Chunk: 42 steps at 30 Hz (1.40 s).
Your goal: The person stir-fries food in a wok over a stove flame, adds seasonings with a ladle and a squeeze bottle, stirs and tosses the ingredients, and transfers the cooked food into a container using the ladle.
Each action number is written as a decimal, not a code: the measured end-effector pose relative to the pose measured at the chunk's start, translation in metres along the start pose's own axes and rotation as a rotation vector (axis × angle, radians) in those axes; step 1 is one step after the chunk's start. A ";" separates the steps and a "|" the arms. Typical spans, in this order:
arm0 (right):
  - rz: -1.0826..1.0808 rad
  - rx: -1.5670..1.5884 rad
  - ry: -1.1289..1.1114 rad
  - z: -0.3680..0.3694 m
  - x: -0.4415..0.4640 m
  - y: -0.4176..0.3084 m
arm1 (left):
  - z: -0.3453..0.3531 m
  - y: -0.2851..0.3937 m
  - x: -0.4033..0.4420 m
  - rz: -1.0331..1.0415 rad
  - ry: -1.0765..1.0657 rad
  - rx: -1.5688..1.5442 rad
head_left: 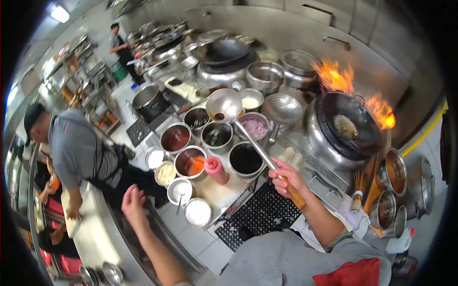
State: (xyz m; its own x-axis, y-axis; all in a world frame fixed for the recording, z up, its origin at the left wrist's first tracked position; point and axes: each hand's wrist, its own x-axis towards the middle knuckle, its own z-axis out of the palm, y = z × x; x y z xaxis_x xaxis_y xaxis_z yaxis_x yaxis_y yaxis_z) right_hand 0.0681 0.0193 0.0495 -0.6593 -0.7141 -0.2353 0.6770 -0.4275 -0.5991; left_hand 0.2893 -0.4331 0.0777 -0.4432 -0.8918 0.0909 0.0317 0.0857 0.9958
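My right hand point(288, 180) is closed round the wooden handle of a long metal ladle point(253, 144). The ladle's bowl reaches over the sauce pots, with a little dark stuff in it. Below it are a pot of black liquid point(246, 159), a pan of chopped purple onion point(254, 127) and a red squeeze bottle point(216, 170). To the left, my left hand point(133, 204) is raised in the air, fingers loosely bent and seemingly holding nothing. Right of the ladle, a black wok point(350, 112) sits on a burner with food in it.
Tall flames point(336, 76) rise behind the wok. A perforated strainer point(282, 108) lies beside the pots. Steel pots point(396, 171) stand at the right. A co-worker point(81, 148) leans over the counter point(98, 224) at left; another person stands farther back. A black mat point(262, 217) covers part of the floor.
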 end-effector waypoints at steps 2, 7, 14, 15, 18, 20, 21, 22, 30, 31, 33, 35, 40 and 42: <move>-0.066 0.116 -0.064 -0.009 -0.020 -0.010 | 0.073 -0.014 0.038 0.061 -0.186 0.101; -0.307 0.003 0.076 -0.044 -0.098 -0.066 | 0.230 -0.068 0.106 0.537 -0.483 0.603; -0.446 -0.609 0.695 -0.102 -0.204 -0.144 | 0.311 -0.122 0.157 0.659 -0.505 1.216; -0.414 -0.710 0.764 -0.116 -0.212 -0.153 | 0.313 -0.120 0.157 0.795 -0.564 1.259; -0.333 -0.913 0.972 -0.139 -0.229 -0.176 | 0.316 -0.136 0.170 0.784 -0.563 1.314; -0.260 -1.046 1.105 -0.150 -0.233 -0.187 | 0.314 -0.148 0.178 0.719 -0.574 1.253; -0.325 -1.142 1.115 -0.163 -0.236 -0.187 | 0.314 -0.148 0.177 0.709 -0.576 1.287; -0.393 -1.241 1.122 -0.182 -0.238 -0.186 | 0.314 -0.149 0.176 0.650 -0.562 1.272; -0.408 -0.688 1.174 -0.182 -0.241 -0.220 | 0.304 -0.186 0.238 0.997 -0.763 1.950; -0.373 -0.665 1.108 -0.166 -0.240 -0.228 | 0.310 -0.166 0.218 1.090 -0.718 1.845; -0.460 -0.677 1.055 -0.168 -0.232 -0.218 | 0.314 -0.165 0.221 0.902 -0.836 1.769; -0.484 -0.653 1.014 -0.154 -0.214 -0.218 | 0.333 -0.139 0.200 0.432 -0.743 1.615; -0.434 -0.505 0.585 -0.100 -0.135 -0.203 | 0.350 -0.133 0.189 -0.670 -0.663 0.706; -0.309 -0.524 0.469 -0.074 -0.093 -0.192 | 0.342 -0.131 0.174 -0.684 -0.526 0.421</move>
State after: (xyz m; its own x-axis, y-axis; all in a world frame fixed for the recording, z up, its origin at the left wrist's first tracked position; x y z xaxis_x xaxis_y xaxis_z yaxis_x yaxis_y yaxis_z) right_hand -0.0251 0.2088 0.1297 -0.9424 -0.2450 -0.2277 0.2724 -0.1673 -0.9475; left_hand -0.0981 -0.4483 -0.0407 -0.5951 -0.5031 -0.6266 -0.6617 -0.1356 0.7374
